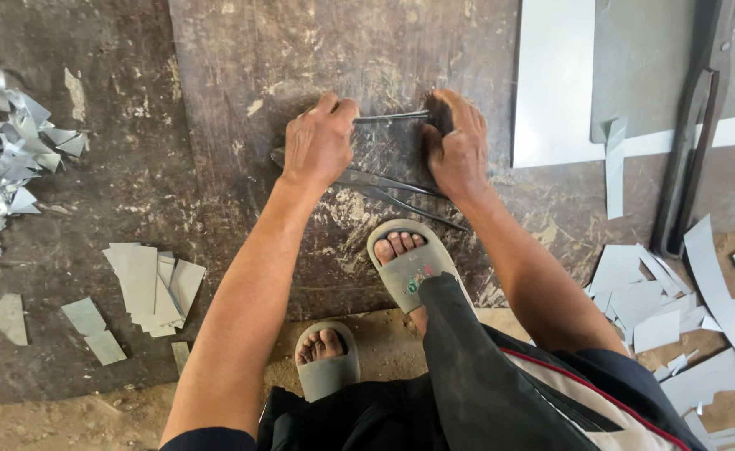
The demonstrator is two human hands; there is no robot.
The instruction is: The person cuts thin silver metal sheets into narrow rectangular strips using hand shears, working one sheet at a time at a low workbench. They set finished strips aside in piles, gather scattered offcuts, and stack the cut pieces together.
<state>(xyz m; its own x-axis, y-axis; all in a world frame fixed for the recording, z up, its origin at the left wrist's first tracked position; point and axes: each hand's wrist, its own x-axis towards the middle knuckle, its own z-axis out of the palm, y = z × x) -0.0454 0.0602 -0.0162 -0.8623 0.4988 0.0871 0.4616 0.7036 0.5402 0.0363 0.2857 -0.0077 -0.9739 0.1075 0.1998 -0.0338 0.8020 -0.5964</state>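
Both arms extend forward and down. Left hand [317,144] and right hand [459,149] are level, knuckles up, fingers curled closed.

Scuffed, rough dark board [242,100], dull grey sheet-metal offcuts [154,288], shiny crumpled scraps [4,167], dark metal shears [384,184], 2 matt, probably rubber sandals [409,267]
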